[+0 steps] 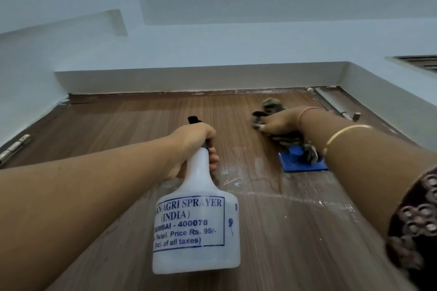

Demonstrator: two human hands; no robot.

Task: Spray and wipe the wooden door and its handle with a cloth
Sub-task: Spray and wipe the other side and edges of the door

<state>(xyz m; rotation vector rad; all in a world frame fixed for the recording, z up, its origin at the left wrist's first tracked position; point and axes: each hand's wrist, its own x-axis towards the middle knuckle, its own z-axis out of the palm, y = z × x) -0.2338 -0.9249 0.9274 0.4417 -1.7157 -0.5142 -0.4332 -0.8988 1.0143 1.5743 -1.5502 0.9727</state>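
Observation:
I look up along a brown wooden door (132, 125) toward its top edge. My left hand (194, 142) is raised and grips the neck of a white plastic spray bottle (196, 227) with blue print; its black nozzle points at the door. My right hand (281, 121) presses a dark mottled cloth (269, 106) flat against the upper right of the door. Part of the cloth hangs below the wrist over a blue plastic hook plate (295, 160) fixed to the door. No handle is in sight.
A metal bolt (335, 107) runs along the door's upper right edge. A hinge (14, 149) shows at the left edge. Pale walls and a white lintel (201, 78) frame the top. White streaks (279, 194) mark the door's middle.

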